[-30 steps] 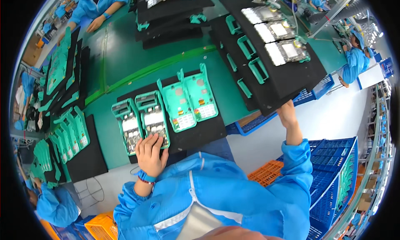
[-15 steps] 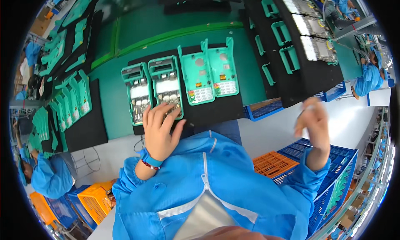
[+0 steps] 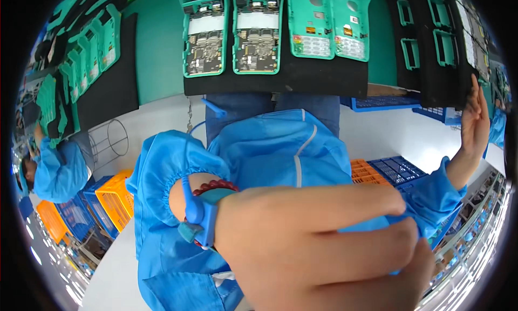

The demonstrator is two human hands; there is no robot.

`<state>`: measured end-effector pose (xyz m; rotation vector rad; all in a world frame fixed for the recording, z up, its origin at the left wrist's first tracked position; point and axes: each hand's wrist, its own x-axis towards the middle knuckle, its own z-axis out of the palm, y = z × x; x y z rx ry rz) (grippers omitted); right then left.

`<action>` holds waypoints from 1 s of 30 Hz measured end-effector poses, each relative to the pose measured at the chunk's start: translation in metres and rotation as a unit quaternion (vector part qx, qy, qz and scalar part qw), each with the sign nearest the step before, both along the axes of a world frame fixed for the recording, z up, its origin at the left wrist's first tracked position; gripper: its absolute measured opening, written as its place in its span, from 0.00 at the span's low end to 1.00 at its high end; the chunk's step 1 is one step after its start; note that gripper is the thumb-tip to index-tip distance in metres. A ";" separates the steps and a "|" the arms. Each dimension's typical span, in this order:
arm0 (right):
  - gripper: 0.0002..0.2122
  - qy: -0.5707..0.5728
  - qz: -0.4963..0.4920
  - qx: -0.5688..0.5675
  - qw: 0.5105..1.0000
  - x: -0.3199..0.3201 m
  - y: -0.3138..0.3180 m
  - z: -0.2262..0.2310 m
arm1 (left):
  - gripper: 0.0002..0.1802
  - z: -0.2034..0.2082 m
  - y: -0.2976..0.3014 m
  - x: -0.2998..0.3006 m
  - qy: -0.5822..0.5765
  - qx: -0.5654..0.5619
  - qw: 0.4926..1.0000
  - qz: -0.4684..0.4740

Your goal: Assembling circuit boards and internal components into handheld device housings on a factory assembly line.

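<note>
My left hand is raised very large in front of the view, back of the hand showing. Its fingers point right and curl under at the knuckles; the tips, and anything in them, are hidden. A blue wrist strap and a red bead bracelet circle that wrist. At the far right my right hand is open and seemingly empty, fingers stretched up beside the black mat's edge. Two green housings with circuit boards, a left one and a right one, lie untouched on the bench mat, beside two green shells.
Green frames and white-faced modules lie on the right mat. More green shells stand at left. Orange crates and blue crates flank me. A co-worker in blue is at left.
My left hand has left the circuit-board housing and come up close to the view. My right hand has moved outward to the right, its fingers now straight. The view has tilted down toward me.
</note>
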<state>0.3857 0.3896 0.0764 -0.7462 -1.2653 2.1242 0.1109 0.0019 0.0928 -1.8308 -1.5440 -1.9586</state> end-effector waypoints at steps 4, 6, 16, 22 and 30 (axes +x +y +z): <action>0.24 -0.049 -0.053 0.045 0.996 -0.030 -0.031 0.005 | 0.09 -0.002 -0.011 -0.003 0.069 0.002 0.997 0.028; 0.24 -0.046 -0.060 0.030 0.997 -0.036 -0.037 0.008 | 0.02 -0.016 -0.002 -0.022 0.012 0.077 0.990 -0.121; 0.20 0.087 0.056 -0.089 0.991 -0.034 -0.001 0.011 | 0.03 0.023 -0.011 -0.052 -0.394 0.004 0.855 -0.336; 0.16 0.062 0.044 -0.087 0.993 -0.041 -0.007 0.009 | 0.05 0.044 -0.053 -0.076 -0.514 -0.066 0.701 -0.490; 0.14 0.009 0.031 -0.053 0.998 -0.046 0.001 0.013 | 0.05 0.010 -0.025 -0.059 -0.472 -0.066 0.634 -0.609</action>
